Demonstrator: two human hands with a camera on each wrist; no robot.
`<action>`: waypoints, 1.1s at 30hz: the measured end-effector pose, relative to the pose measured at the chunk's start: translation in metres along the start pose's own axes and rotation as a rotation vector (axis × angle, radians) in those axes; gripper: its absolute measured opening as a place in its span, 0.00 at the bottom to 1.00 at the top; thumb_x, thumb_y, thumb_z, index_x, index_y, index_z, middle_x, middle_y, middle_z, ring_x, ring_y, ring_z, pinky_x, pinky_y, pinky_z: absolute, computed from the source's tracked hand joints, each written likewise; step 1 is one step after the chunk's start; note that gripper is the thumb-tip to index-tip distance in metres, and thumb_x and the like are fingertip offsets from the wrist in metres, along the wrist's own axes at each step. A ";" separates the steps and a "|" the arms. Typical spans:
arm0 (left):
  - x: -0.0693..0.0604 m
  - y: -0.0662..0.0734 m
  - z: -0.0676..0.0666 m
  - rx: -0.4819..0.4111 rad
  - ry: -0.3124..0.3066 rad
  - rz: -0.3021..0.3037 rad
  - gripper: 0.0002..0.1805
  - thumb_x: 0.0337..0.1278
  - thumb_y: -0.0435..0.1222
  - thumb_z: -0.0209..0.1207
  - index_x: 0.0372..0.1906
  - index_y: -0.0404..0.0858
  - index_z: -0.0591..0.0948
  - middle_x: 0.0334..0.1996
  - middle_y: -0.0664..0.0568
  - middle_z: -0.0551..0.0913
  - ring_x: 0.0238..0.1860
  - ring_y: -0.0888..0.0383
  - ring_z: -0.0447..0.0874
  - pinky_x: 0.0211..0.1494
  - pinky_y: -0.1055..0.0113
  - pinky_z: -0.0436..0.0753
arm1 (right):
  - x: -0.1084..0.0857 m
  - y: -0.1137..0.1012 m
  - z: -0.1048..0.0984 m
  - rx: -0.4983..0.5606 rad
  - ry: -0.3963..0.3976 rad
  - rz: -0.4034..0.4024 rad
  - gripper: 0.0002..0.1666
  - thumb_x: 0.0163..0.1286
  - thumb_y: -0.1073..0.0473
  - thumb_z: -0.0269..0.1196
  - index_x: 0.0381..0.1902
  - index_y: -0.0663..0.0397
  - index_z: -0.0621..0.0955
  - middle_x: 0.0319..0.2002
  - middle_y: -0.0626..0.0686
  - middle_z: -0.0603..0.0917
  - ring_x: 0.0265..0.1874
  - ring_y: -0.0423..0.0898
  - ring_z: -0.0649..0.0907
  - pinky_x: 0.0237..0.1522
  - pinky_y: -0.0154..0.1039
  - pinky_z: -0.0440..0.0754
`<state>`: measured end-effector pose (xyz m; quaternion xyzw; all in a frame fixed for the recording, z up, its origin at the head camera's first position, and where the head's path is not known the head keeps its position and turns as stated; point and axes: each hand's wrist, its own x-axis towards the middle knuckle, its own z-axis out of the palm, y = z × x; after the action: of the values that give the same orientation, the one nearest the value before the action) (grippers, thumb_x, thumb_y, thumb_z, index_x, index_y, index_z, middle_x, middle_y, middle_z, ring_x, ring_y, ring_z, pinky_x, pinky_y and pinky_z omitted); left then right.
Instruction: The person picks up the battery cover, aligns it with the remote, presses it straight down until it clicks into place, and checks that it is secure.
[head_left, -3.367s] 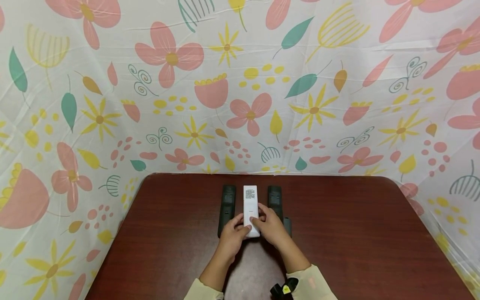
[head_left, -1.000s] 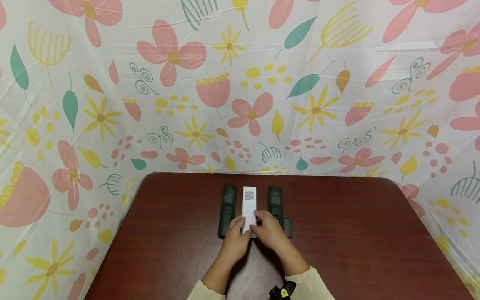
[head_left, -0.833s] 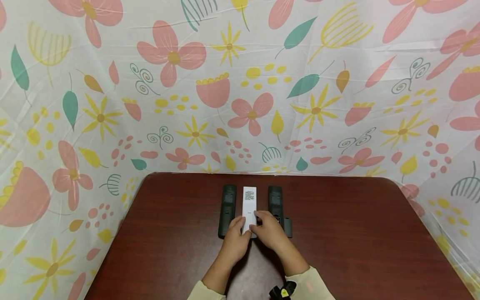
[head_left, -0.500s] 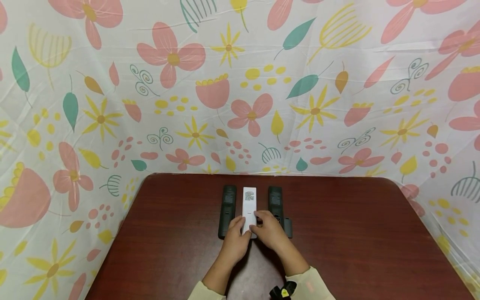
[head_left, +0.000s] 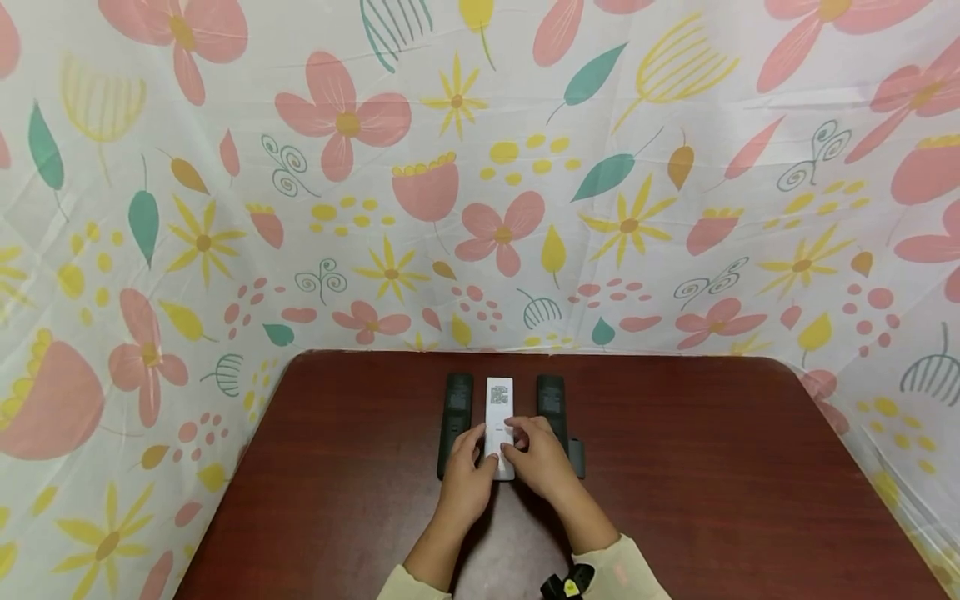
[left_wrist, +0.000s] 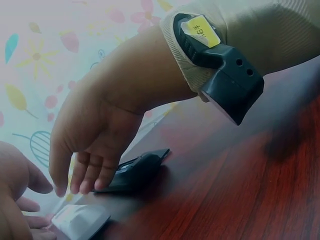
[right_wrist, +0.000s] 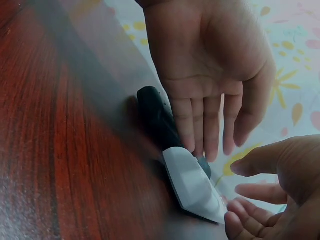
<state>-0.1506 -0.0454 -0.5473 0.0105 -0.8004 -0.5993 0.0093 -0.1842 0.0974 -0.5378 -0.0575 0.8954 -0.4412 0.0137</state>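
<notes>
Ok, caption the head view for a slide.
Left hand and right hand at a white remote control, between a left dark remote and a right dark remote on a brown table.

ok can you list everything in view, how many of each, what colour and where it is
white remote: 1, white, QR label up, between the two dark remotes
left dark remote: 1, dark grey, left of the white one
right dark remote: 1, dark grey, right of the white one, partly hidden
small cover: 1, dark grey, beside the right dark remote's near end
table: 1, reddish brown, under the remotes
floral cloth: sheet count unclear, white with pink, yellow and teal, behind and beside the table
wrist camera: 1, black with yellow label, right wrist
sleeves: 2, pale beige, bottom edge
hands: 2, bare, left and right at the white remote's near half
</notes>
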 end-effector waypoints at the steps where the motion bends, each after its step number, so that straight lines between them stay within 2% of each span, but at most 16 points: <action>1: 0.000 0.000 0.000 -0.014 0.013 0.003 0.28 0.66 0.29 0.54 0.71 0.30 0.69 0.70 0.37 0.68 0.72 0.41 0.67 0.72 0.47 0.72 | 0.000 0.000 0.000 0.004 0.007 0.000 0.21 0.67 0.62 0.68 0.57 0.58 0.82 0.45 0.56 0.79 0.36 0.43 0.79 0.38 0.33 0.77; 5: 0.000 0.002 -0.001 -0.040 0.063 0.013 0.26 0.66 0.28 0.54 0.69 0.32 0.72 0.66 0.41 0.73 0.69 0.44 0.71 0.70 0.51 0.75 | 0.002 0.000 -0.002 0.014 0.036 -0.017 0.19 0.67 0.63 0.68 0.55 0.57 0.83 0.41 0.56 0.80 0.31 0.40 0.76 0.33 0.30 0.74; 10: 0.000 0.005 0.000 -0.043 0.098 -0.001 0.25 0.66 0.29 0.55 0.67 0.36 0.75 0.63 0.43 0.77 0.59 0.45 0.80 0.57 0.63 0.83 | 0.004 -0.002 -0.004 0.033 0.059 -0.026 0.18 0.67 0.63 0.67 0.55 0.56 0.83 0.41 0.55 0.80 0.31 0.39 0.76 0.34 0.30 0.74; 13: -0.001 0.007 0.002 -0.050 0.104 0.005 0.25 0.64 0.29 0.56 0.66 0.37 0.77 0.61 0.43 0.79 0.56 0.46 0.83 0.50 0.70 0.82 | 0.005 -0.001 -0.005 0.035 0.079 -0.029 0.18 0.67 0.63 0.67 0.55 0.57 0.83 0.41 0.54 0.80 0.33 0.39 0.77 0.35 0.30 0.74; 20: -0.003 0.009 0.009 -0.094 0.083 0.015 0.25 0.65 0.28 0.55 0.66 0.35 0.76 0.60 0.40 0.79 0.55 0.47 0.82 0.49 0.74 0.80 | 0.002 0.001 -0.015 0.046 0.089 -0.014 0.19 0.68 0.62 0.65 0.57 0.57 0.82 0.41 0.54 0.80 0.34 0.41 0.76 0.36 0.32 0.74; 25: -0.004 0.011 0.013 -0.105 0.063 0.006 0.25 0.66 0.29 0.54 0.67 0.36 0.76 0.63 0.41 0.78 0.54 0.49 0.83 0.51 0.70 0.83 | 0.000 0.004 -0.021 0.047 0.084 -0.005 0.20 0.69 0.61 0.65 0.59 0.55 0.82 0.42 0.54 0.80 0.34 0.42 0.76 0.35 0.33 0.74; 29: -0.006 0.014 0.015 -0.084 0.054 0.025 0.25 0.66 0.30 0.55 0.68 0.38 0.76 0.64 0.43 0.79 0.59 0.43 0.83 0.59 0.60 0.83 | -0.001 0.006 -0.024 0.041 0.098 -0.002 0.20 0.69 0.61 0.66 0.58 0.55 0.82 0.43 0.55 0.80 0.34 0.42 0.76 0.36 0.33 0.74; 33: -0.009 0.017 0.018 -0.073 0.035 0.041 0.26 0.66 0.30 0.54 0.69 0.37 0.75 0.64 0.43 0.79 0.60 0.42 0.82 0.62 0.57 0.82 | -0.002 0.009 -0.027 0.028 0.112 0.002 0.19 0.69 0.60 0.66 0.58 0.55 0.82 0.44 0.55 0.81 0.35 0.43 0.77 0.37 0.34 0.75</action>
<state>-0.1426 -0.0229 -0.5362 0.0042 -0.7777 -0.6276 0.0358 -0.1846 0.1246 -0.5288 -0.0317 0.8886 -0.4563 -0.0351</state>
